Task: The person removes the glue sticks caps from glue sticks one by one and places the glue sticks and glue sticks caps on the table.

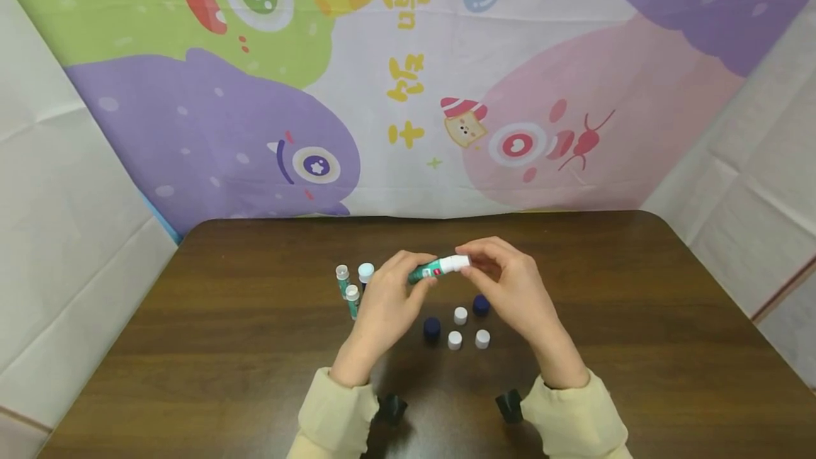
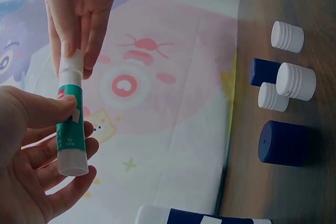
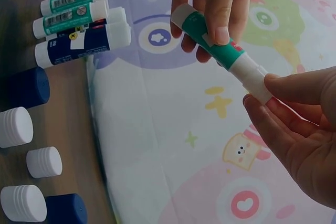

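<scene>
I judge the work about midway: three uncapped glue sticks [image 1: 352, 283] stand just left of the green glue stick [image 1: 432, 270], and five loose caps [image 1: 460, 324] lie just below it. My left hand [image 1: 389, 299] grips that stick's body above the table [image 1: 637, 317], while my right hand [image 1: 513, 285] pinches its white cap [image 1: 455, 263].

A dark brown wood-grain counter [image 1: 637, 346] with rounded far corners carries everything; near its middle lie five loose caps, three white caps [image 1: 460, 315] and two dark blue caps [image 1: 431, 329], close together but apart; to their left three glue sticks [image 1: 351, 287] stand upright in a tight cluster; at the near edge sit two small black clips [image 1: 390, 408], well apart.
</scene>
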Available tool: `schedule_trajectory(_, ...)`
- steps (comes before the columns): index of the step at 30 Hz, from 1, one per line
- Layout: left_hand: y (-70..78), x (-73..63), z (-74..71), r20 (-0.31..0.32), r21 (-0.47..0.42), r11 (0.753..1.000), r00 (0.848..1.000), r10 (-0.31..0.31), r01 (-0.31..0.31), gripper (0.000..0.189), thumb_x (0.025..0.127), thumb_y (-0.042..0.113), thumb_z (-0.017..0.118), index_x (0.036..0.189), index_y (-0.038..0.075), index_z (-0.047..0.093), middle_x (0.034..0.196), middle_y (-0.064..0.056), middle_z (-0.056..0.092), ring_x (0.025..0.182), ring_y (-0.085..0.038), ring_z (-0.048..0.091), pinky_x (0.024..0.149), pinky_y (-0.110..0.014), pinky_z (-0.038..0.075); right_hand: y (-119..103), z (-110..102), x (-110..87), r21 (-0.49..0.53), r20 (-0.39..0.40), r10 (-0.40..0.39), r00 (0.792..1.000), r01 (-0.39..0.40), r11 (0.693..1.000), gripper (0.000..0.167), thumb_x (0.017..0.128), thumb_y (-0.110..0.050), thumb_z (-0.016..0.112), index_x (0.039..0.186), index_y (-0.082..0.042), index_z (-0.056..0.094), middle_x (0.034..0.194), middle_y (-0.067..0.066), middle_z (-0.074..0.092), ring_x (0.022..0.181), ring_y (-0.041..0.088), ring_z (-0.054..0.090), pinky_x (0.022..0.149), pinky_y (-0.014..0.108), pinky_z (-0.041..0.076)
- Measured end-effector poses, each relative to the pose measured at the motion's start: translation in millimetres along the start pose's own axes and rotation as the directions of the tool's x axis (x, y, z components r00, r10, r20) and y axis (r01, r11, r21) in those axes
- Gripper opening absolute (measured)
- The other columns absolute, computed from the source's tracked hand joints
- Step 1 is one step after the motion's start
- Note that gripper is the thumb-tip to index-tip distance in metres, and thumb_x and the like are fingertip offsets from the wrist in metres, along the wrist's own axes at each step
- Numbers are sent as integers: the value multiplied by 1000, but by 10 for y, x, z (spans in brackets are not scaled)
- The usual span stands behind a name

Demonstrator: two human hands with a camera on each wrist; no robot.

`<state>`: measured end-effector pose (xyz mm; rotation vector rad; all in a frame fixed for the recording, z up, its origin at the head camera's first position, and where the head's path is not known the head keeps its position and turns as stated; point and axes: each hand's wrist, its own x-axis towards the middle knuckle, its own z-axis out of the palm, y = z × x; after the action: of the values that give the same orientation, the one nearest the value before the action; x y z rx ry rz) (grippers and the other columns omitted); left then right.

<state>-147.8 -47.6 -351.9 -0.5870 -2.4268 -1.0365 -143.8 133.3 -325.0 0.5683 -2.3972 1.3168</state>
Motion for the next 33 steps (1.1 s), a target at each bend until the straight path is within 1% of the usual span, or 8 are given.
schedule_trajectory(6,-3,-7,-4,-11,18,1000,1000,3,-3,22,81,16,68,103,14,65,92,4,62,69,-7,50,63,-23,44,2,-4,2,9,-4,6,1000,-6,1000,23,78,-5,70,100,-5,66,97,3,63,87,13,63,75,24,52)
schedule_trajectory(11,-2,-8,-5,-28,31,1000,1000,4,-4,22,81,15,69,102,14,64,93,3,63,73,-8,53,67,-26,46,9,-8,1,-4,-7,17,1000,-17,1000,22,78,-6,70,100,-6,66,97,3,63,87,13,63,75,25,52)
schedule_trajectory(21,-15,5,-6,-40,28,999,999,-30,31,21,80,11,68,100,13,62,93,2,62,78,-11,56,70,-29,47,19,-11,5,-40,3,27,1000,-27,999,22,78,-9,70,99,-6,66,95,3,64,86,13,63,74,26,52)
schedule_trajectory(29,-31,3,-34,-57,-6,999,997,-53,53,21,79,7,66,98,12,60,93,1,62,74,-11,54,67,-28,46,34,-20,0,-52,36,52,998,-50,997,21,79,-10,69,100,-6,65,96,3,64,88,13,64,76,27,52)
schedule_trajectory(33,-67,3,-58,-73,5,998,996,-57,57,22,79,6,65,99,12,60,94,0,62,76,-12,57,68,-30,47,67,-29,1,-57,64,69,996,-65,996,22,79,-9,69,100,-4,65,96,4,64,88,15,64,76,28,52)
